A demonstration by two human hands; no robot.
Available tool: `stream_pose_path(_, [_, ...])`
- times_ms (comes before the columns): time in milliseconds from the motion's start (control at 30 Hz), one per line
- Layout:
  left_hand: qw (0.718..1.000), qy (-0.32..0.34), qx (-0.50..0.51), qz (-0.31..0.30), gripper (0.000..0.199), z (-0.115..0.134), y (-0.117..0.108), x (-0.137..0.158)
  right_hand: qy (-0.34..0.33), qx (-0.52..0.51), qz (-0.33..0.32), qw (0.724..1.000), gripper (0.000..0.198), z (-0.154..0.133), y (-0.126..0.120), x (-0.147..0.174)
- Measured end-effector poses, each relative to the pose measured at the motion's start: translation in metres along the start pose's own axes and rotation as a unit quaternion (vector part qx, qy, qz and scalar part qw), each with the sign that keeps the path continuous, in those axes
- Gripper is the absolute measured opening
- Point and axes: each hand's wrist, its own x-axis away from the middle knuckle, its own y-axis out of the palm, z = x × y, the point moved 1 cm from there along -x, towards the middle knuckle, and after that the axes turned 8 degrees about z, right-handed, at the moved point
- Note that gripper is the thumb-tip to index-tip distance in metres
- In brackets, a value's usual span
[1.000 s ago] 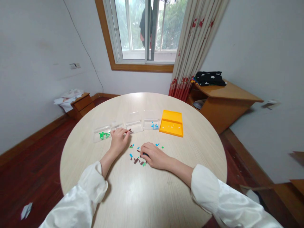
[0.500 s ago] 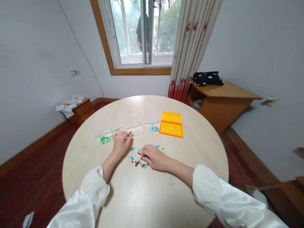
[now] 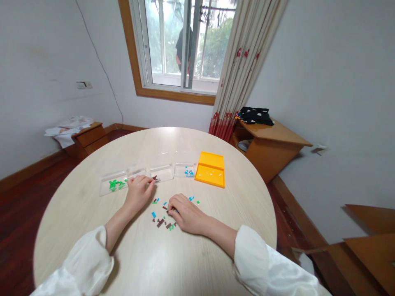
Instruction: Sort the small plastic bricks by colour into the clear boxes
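My left hand (image 3: 138, 192) lies over the front rims of the small clear boxes, thumb and fingers apart. Its thumb points to a few brown bricks (image 3: 154, 178) in the clear box (image 3: 165, 172) on its right. The hand partly covers another clear box (image 3: 140, 172). My right hand (image 3: 187, 214) rests on the table among loose toy bricks, its thumb and fingers pinched together at the pile's right side. What they pinch is hidden. Around it are brown bricks (image 3: 161, 222), a blue brick (image 3: 153, 214) and green bricks (image 3: 171, 227).
Green bricks (image 3: 115, 185) fill part of the leftmost clear box (image 3: 102, 190). Blue bricks (image 3: 189, 172) lie in another. An open yellow case (image 3: 211, 158) with several white bits stands at the right end. The round table (image 3: 148, 259) faces a window; a wooden desk (image 3: 277, 133) stands beyond.
The camera view has turned, so the table and boxes appear farther left and slightly lower. Both hands stay in about the same places, over the boxes and at the brick pile.
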Motion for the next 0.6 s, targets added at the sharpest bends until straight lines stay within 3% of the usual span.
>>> stream_pose_path(600, [1.0, -0.024, 0.008, 0.004, 0.023, 0.0001, 0.0016, 0.0014, 0.036, -0.044, 0.001, 0.998, 0.012, 0.0019, -0.0004, -0.0006])
